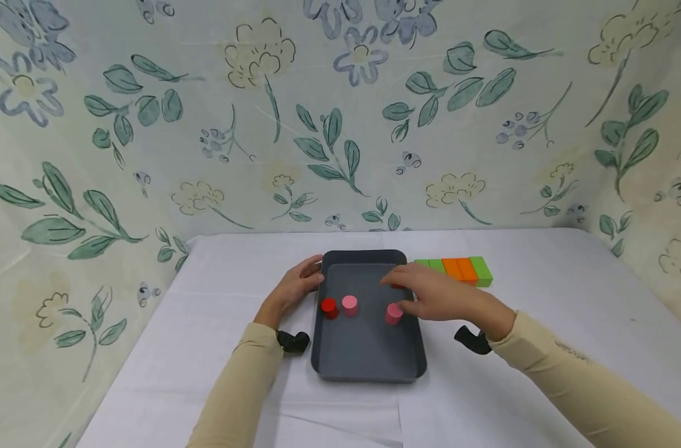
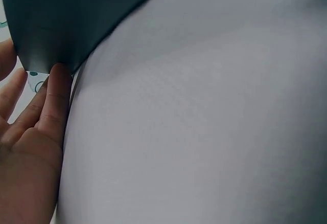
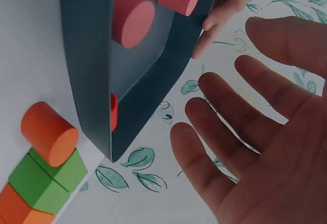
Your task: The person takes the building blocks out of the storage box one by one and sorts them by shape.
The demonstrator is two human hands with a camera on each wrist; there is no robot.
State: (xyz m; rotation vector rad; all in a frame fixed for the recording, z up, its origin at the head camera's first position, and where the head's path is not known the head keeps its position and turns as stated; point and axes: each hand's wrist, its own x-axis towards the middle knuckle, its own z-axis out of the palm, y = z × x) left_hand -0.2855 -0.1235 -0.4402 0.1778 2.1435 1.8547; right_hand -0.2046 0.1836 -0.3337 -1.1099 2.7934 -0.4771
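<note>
Right hand (image 1: 436,291) spread, empty, over tray (image 1: 368,358); left hand (image 1: 291,290) outstretched, apparently touching tray's left side.

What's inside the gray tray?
A red cylinder, a pink cylinder beside it, another pink cylinder. A second red piece shows partly; right hand (head view) and tray wall (right wrist view) hide the rest.

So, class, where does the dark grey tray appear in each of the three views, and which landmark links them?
Head: dark grey tray just below centre.
Left wrist: tray at upper left, cut off by the top edge.
Right wrist: tray in the upper part, left of centre, also cut off.
Shared landmark: the left hand, beside the tray.
</note>
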